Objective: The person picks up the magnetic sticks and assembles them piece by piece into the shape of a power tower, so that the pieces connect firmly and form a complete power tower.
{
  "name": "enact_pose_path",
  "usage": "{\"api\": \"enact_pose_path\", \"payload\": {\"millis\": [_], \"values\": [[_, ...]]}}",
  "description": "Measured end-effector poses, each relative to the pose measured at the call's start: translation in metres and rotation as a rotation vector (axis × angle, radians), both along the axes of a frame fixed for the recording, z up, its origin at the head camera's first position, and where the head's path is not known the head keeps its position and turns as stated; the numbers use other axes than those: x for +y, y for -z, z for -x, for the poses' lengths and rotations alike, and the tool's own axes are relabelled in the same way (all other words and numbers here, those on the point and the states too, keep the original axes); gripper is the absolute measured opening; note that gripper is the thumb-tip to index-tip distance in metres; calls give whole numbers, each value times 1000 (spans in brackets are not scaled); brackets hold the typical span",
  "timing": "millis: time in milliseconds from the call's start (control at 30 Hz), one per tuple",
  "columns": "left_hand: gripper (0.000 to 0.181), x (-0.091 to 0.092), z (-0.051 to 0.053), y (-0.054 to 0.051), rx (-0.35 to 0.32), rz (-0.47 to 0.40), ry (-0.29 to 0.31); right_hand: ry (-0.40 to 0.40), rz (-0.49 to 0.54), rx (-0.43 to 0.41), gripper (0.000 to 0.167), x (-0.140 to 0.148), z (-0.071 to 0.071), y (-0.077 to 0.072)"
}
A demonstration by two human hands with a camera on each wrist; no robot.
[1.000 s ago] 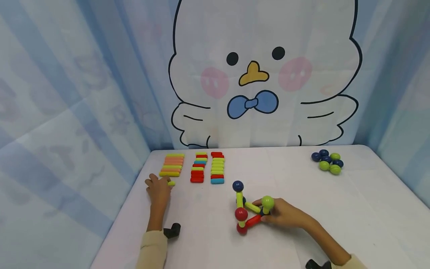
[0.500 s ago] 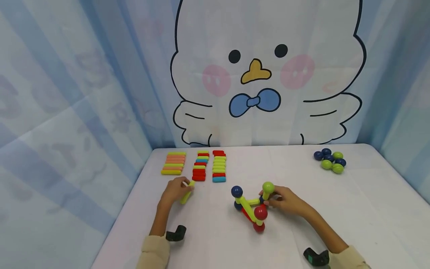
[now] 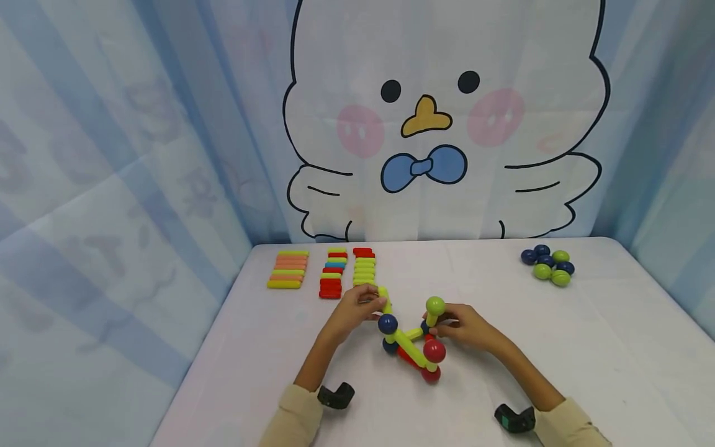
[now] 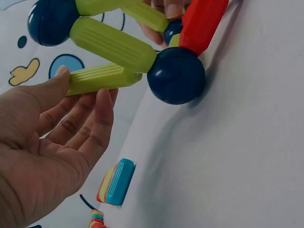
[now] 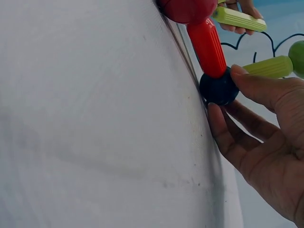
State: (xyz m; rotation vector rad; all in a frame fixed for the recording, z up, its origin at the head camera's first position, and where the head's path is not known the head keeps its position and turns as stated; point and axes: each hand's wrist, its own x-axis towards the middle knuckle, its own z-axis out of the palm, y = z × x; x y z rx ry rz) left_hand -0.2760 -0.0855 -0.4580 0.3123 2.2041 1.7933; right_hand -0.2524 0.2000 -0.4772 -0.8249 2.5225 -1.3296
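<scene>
The left hand [image 3: 352, 313] pinches a yellow-green stick [image 4: 97, 79] between thumb and fingers, just behind the blue ball [image 3: 388, 323] at the upper left of a ball-and-stick frame. In the left wrist view the stick's far end lies near a lower blue ball [image 4: 175, 75]; whether they touch I cannot tell. The right hand [image 3: 472, 326] grips the frame's right corner, thumb and fingers round a dark blue ball [image 5: 219, 89]. From that corner rise a stick and a green ball [image 3: 435, 305]. Two red balls, the upper one [image 3: 434, 351] over the other, form the front corner.
Sticks lie in three columns at the back left: yellow and orange [image 3: 287, 272], mixed colours [image 3: 333, 265], and one partly behind the left hand [image 3: 364, 263]. Blue and green balls [image 3: 560, 277] cluster at the back right. A patterned curtain [image 3: 139, 186] hangs around the table.
The left hand has taken a yellow-green stick from near the left column and carried it right to the frame. The frame has turned, its red-ball corner swinging right, with the right hand holding it.
</scene>
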Motion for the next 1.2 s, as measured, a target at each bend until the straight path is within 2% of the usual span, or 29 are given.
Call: {"api": "enact_pose_path", "payload": {"millis": [133, 267, 400, 633, 800, 1000, 1200], "values": [[35, 9, -2, 3, 19, 67, 39, -12, 46, -25, 36, 2, -1, -2], [26, 17, -4, 7, 38, 93, 95, -9, 84, -60, 40, 4, -1, -1], [26, 22, -7, 10, 34, 118, 154, -9, 84, -52, 40, 4, 0, 2], [31, 25, -9, 16, -45, 36, 219, 0, 70, -53, 39, 2, -1, 2], [33, 24, -8, 19, -44, 41, 242, 12, 69, -44, 36, 1, -2, 1], [32, 24, -9, 18, -17, 65, 257, 17, 41, -31, 34, -1, -1, 2], [31, 18, -9, 19, -21, 59, 229, 16, 2, -40, 31, -2, -2, 2]]}}
